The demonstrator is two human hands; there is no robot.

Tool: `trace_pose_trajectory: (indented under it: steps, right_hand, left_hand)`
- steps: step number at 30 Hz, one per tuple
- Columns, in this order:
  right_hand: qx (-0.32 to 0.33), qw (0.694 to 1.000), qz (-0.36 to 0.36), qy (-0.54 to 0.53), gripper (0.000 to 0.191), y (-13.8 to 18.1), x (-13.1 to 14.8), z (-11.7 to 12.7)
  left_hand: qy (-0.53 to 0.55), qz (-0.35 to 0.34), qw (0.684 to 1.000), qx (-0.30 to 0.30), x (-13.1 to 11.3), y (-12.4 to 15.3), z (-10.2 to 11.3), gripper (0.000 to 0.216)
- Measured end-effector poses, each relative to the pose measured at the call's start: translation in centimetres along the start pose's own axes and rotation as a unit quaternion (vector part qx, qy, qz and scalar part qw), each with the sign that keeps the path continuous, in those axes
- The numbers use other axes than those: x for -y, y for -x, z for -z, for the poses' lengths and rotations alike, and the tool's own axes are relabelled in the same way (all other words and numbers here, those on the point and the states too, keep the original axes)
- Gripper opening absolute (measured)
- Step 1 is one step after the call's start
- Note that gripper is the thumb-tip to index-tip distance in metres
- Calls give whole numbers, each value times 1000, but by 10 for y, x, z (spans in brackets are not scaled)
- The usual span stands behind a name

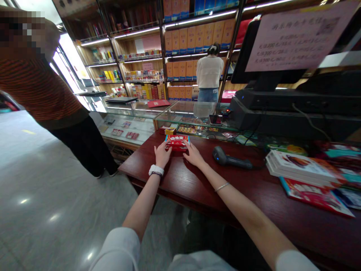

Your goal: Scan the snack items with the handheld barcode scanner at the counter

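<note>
A red box [177, 142] with white and blue print lies on the dark red wooden counter [197, 180], close to its far edge. My left hand [162, 153] grips the box's left end, fingers closed on it; a white watch sits on that wrist. My right hand [194, 153] holds the box's right end the same way, with a thin bracelet further down the forearm. Both arms reach forward from white sleeves.
A black barcode scanner [229, 160] lies right of my hands. Stacked magazines [307, 165] cover the counter's right side under a till screen [267, 56]. Glass display cases [191, 120] stand behind. One person in an orange striped top [42, 86] stands left; another in white [209, 73] faces the shelves.
</note>
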State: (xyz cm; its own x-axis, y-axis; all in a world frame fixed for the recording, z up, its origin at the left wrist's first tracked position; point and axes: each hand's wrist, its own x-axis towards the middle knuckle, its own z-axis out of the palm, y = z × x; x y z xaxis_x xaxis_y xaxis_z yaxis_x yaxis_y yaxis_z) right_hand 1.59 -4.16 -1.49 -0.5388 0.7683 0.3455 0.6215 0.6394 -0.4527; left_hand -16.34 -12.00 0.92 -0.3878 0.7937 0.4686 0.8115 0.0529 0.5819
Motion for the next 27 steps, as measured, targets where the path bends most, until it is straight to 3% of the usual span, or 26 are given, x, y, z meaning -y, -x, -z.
trace_pose_trajectory:
  steps: [6, 12, 19, 27]
  right_hand:
    - [-75, 996, 39, -11, 70, 12, -5, 29]
    - [-176, 983, 49, 38, 60, 39, -14, 72]
    - [-275, 959, 26, 66, 41, 63, -51, 109]
    - [-333, 931, 17, 145, 30, 87, -103, 141]
  left_hand:
    - [55, -36, 995, -72, -23, -1, 0, 22]
    - [82, -61, 992, -72, -56, -2, -11, 19]
    - [171, -84, 981, -44, -104, -1, -38, 37]
    - [222, -109, 969, -2, -152, -1, -75, 69]
